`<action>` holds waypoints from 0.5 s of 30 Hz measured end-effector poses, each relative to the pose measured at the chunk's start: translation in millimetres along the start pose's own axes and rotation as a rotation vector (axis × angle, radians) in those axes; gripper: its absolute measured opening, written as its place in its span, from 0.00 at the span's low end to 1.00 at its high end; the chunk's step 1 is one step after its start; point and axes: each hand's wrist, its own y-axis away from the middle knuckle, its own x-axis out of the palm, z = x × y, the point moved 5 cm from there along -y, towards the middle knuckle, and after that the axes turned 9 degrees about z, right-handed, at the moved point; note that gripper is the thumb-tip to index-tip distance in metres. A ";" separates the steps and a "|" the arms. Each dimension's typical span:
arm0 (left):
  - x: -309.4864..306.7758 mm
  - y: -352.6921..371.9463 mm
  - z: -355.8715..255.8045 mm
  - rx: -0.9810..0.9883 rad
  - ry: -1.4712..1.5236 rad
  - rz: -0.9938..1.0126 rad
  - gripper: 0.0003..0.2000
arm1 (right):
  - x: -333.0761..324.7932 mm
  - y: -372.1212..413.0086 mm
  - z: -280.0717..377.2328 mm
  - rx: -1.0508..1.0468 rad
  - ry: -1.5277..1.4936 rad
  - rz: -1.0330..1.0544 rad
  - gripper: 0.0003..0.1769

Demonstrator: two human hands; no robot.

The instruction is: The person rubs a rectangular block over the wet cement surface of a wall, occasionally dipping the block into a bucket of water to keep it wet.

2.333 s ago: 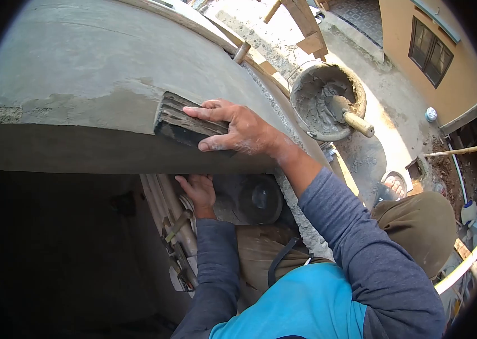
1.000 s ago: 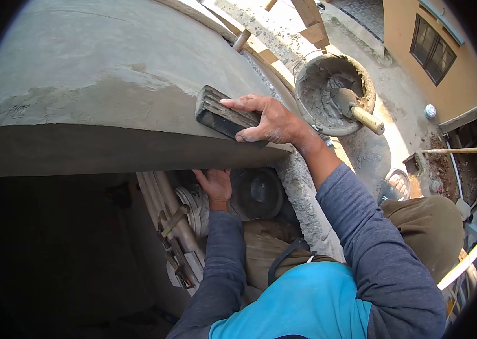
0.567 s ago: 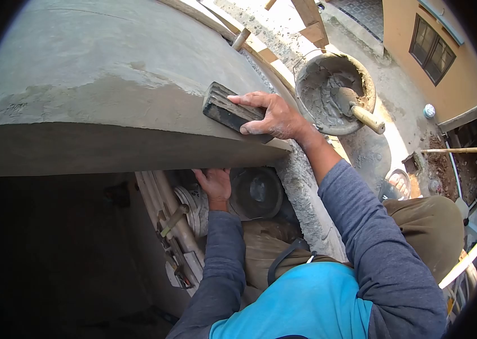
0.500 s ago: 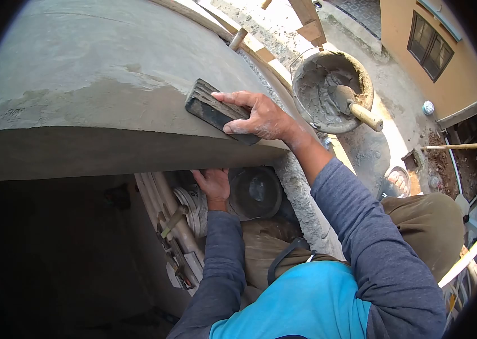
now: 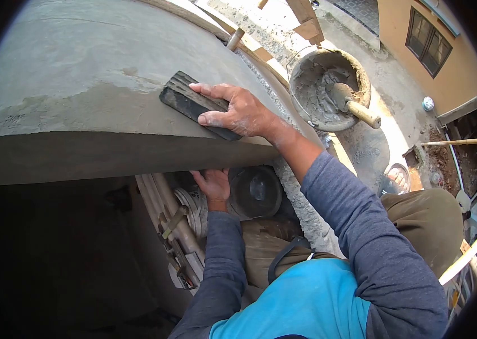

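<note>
My right hand [image 5: 244,113] grips a dark block-like plastering float [image 5: 179,101] with a ridged top, its thumb on the near side and fingers across the far side. The float lies on the damp grey mortar surface [image 5: 114,110], close to its front edge. Below that edge, my left hand [image 5: 214,185] is raised palm toward me with nothing in it, thumb apart. Its fingertips go out of sight beneath the overhanging face [image 5: 108,152].
A bucket [image 5: 365,85] of wet mortar, with a trowel [image 5: 362,113] resting in it, stands to the right. Another dark bucket [image 5: 255,192] sits below the ledge beside long poles [image 5: 173,206]. A rough concrete edge [image 5: 306,214] runs next to my leg.
My right hand has slid the float leftward along the mortar surface. My left hand stays at the same place under the edge.
</note>
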 end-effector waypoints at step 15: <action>-14.5 -6.2 2.2 -0.020 0.037 0.033 0.42 | 2.3 17.1 -0.4 -0.130 0.036 0.028 0.40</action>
